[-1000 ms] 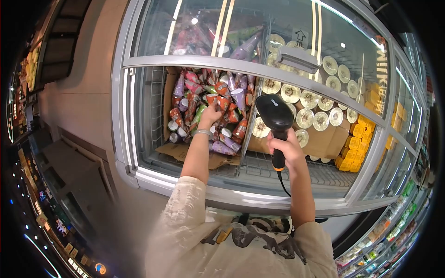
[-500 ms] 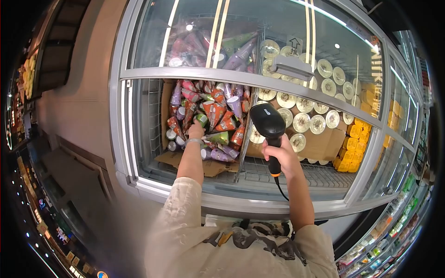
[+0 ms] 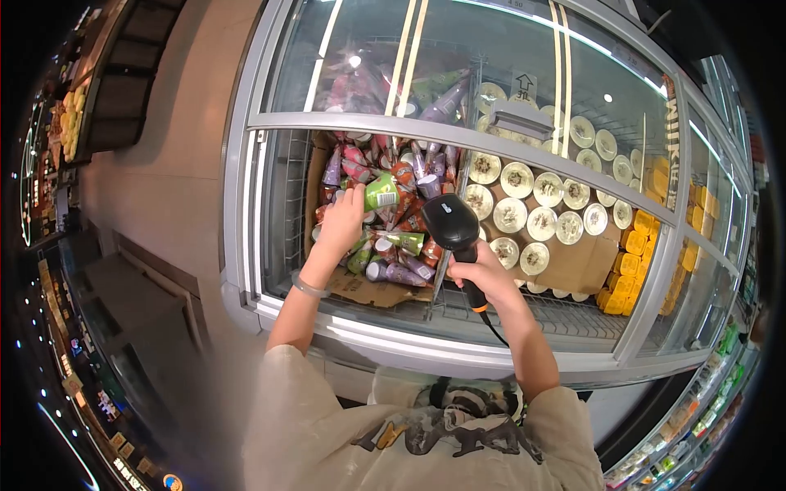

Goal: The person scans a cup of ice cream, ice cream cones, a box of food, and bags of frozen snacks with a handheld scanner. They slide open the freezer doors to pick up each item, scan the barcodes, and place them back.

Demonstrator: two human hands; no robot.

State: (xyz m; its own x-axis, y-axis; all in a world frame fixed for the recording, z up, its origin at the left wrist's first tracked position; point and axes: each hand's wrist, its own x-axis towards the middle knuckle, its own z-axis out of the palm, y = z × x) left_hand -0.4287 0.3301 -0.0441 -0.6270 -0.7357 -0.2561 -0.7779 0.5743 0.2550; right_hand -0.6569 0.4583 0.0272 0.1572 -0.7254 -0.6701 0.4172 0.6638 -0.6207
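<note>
My left hand [image 3: 345, 214] is closed around a green ice cream cone [image 3: 381, 193], held above the freezer bin with a barcode label showing on its wrapper. My right hand [image 3: 485, 274] grips a black barcode scanner [image 3: 451, 222] by its handle; a cable runs from the orange-ringed base. The scanner head is just right of the cone, apart from it. Below lies a cardboard box [image 3: 360, 288] heaped with wrapped cones in red, purple, pink and green. To the right, round tubs with pale lids [image 3: 541, 222] stand in rows.
A chest freezer [image 3: 385, 323] with a metal frame surrounds the bins, and its sliding glass lid [image 3: 377, 74] covers the far half. Yellow packages [image 3: 627, 260] fill the right end. A wire divider [image 3: 440, 274] separates cones from tubs. Stocked shelves [image 3: 688, 417] stand at lower right.
My left hand has lifted the green cone out of the pile, turning its barcode into view. The scanner in my right hand has shifted slightly left and down.
</note>
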